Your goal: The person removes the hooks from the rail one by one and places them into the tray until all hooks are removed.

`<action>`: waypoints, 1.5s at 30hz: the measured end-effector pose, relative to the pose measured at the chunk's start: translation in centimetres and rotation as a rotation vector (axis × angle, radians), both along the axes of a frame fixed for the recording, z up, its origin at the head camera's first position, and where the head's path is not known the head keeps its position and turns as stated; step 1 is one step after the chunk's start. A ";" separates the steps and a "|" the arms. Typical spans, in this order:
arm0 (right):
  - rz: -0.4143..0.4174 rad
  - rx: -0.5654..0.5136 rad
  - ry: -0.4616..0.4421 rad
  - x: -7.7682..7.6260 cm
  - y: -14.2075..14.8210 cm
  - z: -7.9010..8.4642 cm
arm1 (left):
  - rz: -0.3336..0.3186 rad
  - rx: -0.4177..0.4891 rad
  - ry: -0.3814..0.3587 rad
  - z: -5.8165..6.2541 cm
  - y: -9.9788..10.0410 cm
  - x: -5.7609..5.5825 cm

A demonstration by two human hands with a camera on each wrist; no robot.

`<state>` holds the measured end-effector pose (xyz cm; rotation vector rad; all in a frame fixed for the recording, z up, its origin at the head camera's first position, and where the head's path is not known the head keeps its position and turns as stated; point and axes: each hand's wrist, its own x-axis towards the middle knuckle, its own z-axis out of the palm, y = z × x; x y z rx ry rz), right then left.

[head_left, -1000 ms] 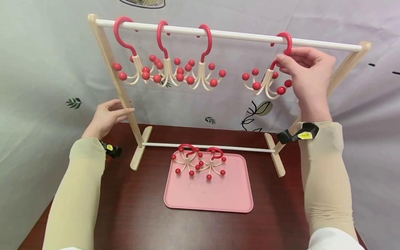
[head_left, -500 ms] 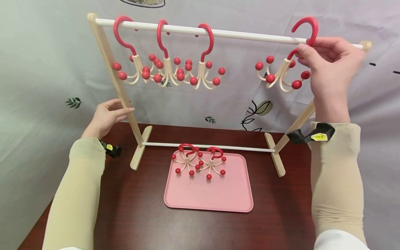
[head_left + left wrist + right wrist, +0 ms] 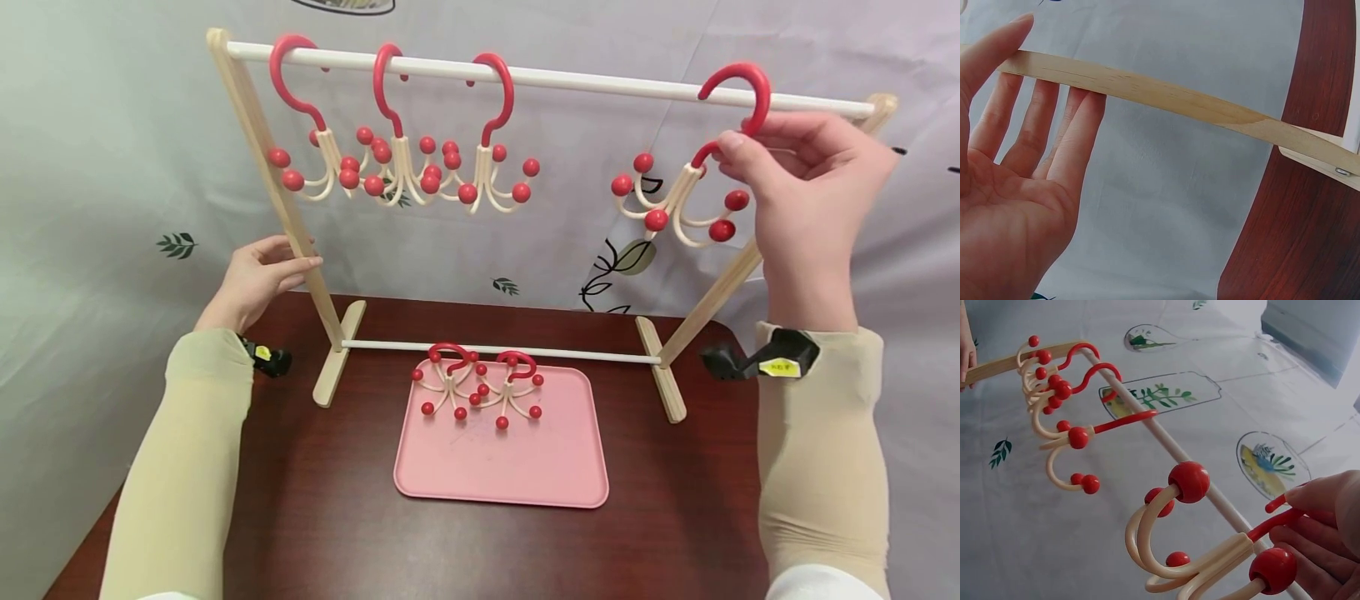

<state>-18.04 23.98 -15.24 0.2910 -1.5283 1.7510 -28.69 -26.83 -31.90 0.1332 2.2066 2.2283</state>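
My right hand (image 3: pixel 817 187) pinches the red hook (image 3: pixel 761 92) of a claw hanger (image 3: pixel 678 196) with red ball tips, near the right end of the rack's white rod (image 3: pixel 600 81). The hook's tip appears in front of the rod in the head view; I cannot tell whether the hook rests on it. My left hand (image 3: pixel 258 279) holds the rack's left wooden post (image 3: pixel 1147 94), thumb on one side and fingers on the other. Three similar hangers, including a middle one (image 3: pixel 402 158), hang from the rod's left half.
Below the rack, a pink tray (image 3: pixel 495 467) lies on the dark wooden table (image 3: pixel 330 517). Two more claw hangers, one at the left (image 3: pixel 448 382) and one at the right (image 3: pixel 510 387), lie on it. A lower white bar (image 3: pixel 600 356) joins the rack's feet. Pale printed cloth hangs behind.
My right hand has moved the hanger right along the rod, lifting it and then lowering it slightly. Its hook tip, formerly behind the rod, now shows in front. My left hand stays put.
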 end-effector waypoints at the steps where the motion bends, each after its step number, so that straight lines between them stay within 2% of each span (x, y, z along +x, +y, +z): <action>1: 0.002 0.007 0.000 0.1 0.1 -0.2 | 0.000 -0.002 -0.001 0.1 0.0 0.0; 6: 0.000 0.055 -0.012 0.1 0.3 -1.6 | 0.000 -0.012 0.002 0.1 0.0 -0.1; 10: -0.025 0.114 -0.065 0.2 0.5 -2.6 | 0.002 -0.024 0.004 0.1 0.0 -0.1; 12: -0.030 0.131 -0.093 0.4 0.6 -3.1 | 0.006 -0.034 0.004 -0.3 -0.3 -0.4; 17: -0.012 0.151 -0.125 0.4 0.9 -4.4 | 0.011 -0.033 0.011 -1.2 -0.8 -1.1; 24: 0.023 0.171 -0.155 1.0 1.1 -6.4 | -0.001 -0.028 0.022 -1.0 -0.7 -1.0; 32: 0.010 0.221 -0.209 0.5 1.9 -9.6 | -0.016 -0.002 0.028 -1.2 -0.8 -0.9; 36: 0.036 0.236 -0.235 0.4 2.0 -11.3 | -0.014 -0.008 0.032 -1.2 -0.8 -0.8; 45: 0.056 0.353 -0.412 1.1 1.5 -15.4 | -0.010 -0.022 0.029 -1.2 -0.8 -0.9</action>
